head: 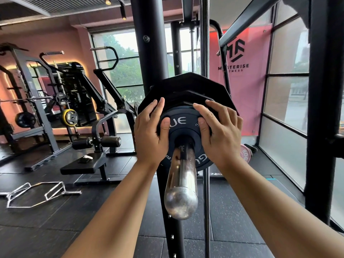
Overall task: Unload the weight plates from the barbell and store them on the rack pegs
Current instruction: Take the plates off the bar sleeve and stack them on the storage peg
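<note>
Centrally, a small round black plate sat outermost on the chrome barbell sleeve, which ran from the plate's hub toward 6 o'clock and ended in a bare rounded tip. The left hand gripped the plate's rim at 9 o'clock and the right hand gripped it at 3 o'clock, with fingers curled over the edge and thumbs pressed on the lettered face. Directly behind it, larger many-sided black plates sat on the same sleeve. A thick black upright rose behind them toward 11 o'clock. A thin steel rod passed just beside the plates at 1 o'clock and ran down along the sleeve's right. Farther out, a padded bench machine stood at 9 o'clock and a chrome hex bar lay on the floor at 8 o'clock. A pink plate sat on the floor at 3 o'clock below a pink banner, and beyond them stood another black upright.
</note>
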